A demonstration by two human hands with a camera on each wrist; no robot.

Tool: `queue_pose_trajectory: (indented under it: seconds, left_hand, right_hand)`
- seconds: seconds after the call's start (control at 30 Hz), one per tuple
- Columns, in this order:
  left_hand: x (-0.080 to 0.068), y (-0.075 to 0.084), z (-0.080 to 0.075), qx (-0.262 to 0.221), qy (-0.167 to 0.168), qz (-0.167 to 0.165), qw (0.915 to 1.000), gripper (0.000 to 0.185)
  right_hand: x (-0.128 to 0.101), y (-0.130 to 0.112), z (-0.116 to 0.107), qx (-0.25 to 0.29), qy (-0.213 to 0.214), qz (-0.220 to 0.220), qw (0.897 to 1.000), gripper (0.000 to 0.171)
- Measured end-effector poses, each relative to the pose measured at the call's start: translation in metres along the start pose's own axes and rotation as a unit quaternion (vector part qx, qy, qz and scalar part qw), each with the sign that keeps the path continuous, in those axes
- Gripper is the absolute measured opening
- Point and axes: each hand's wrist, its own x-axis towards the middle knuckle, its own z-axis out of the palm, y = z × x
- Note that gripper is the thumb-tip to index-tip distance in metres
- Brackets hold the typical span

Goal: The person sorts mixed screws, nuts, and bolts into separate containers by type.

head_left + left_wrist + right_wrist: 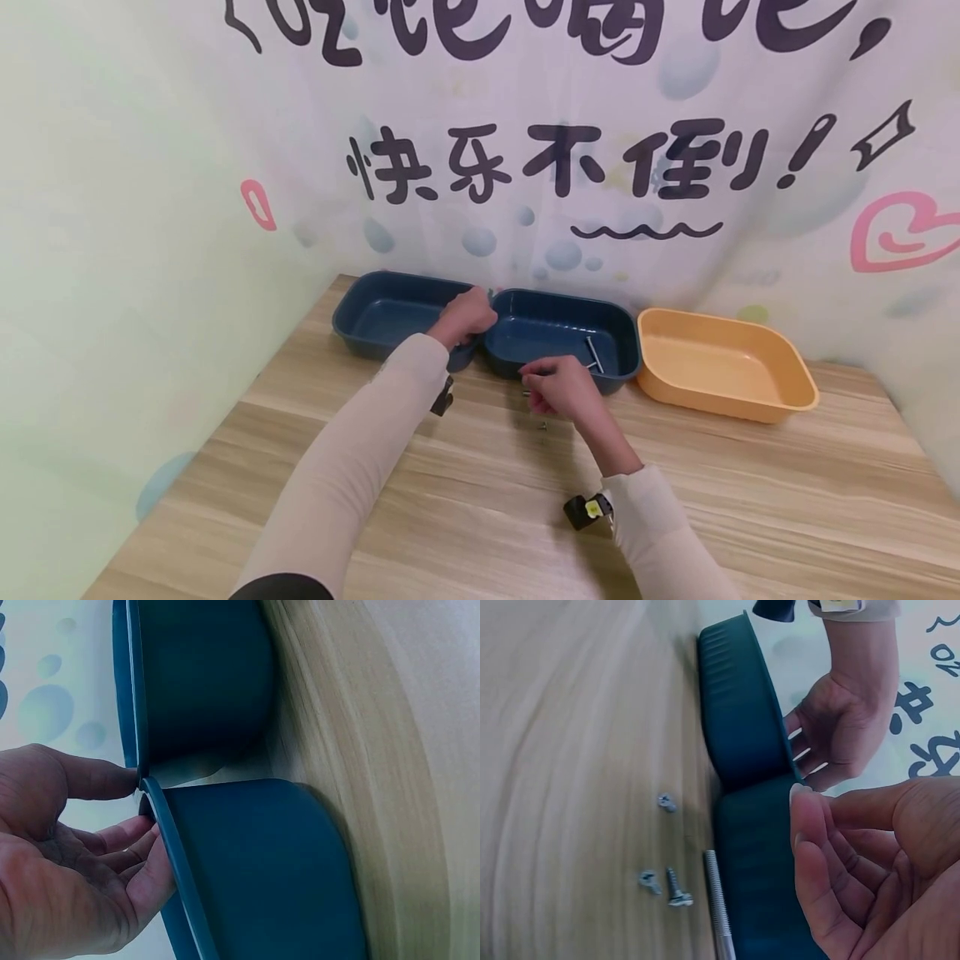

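Note:
Two dark blue trays stand side by side at the back of the wooden table, the left tray (375, 321) (735, 705) and the middle tray (555, 325) (757, 885). My left hand (467, 315) (127, 806) (844, 727) reaches to where their rims meet, thumb and relaxed fingers touching the rims. My right hand (558, 390) (810, 802) hovers at the middle tray's front rim, fingers curled with thumb and forefinger tips together; nothing shows between them. Two bolts (592, 354) lie inside the middle tray. A long bolt (718, 907) and small screws (676, 889) (542, 425) lie on the table against that tray.
An orange tray (750, 408) stands to the right of the blue ones. A printed cloth backdrop (600, 167) hangs right behind the trays and a pale wall (112, 250) closes the left side. Bare wooden table (750, 500) stretches in front.

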Motion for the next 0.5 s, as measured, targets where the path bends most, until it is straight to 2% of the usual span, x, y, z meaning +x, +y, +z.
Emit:
queue_pose_trajectory:
  seconds: [0.3,0.5]
  left_hand:
    - [-0.001,0.001,-0.001,0.006,-0.008,0.003,0.9999,0.018]
    - [0.001,-0.001,0.0,0.01,-0.001,0.009,0.9999,0.019]
  right_hand:
    - [0.002,0.008,0.006,0.009,-0.005,0.003,1.0,0.022]
    - [0.005,0.013,0.007,-0.012,-0.006,0.015,1.0,0.021]
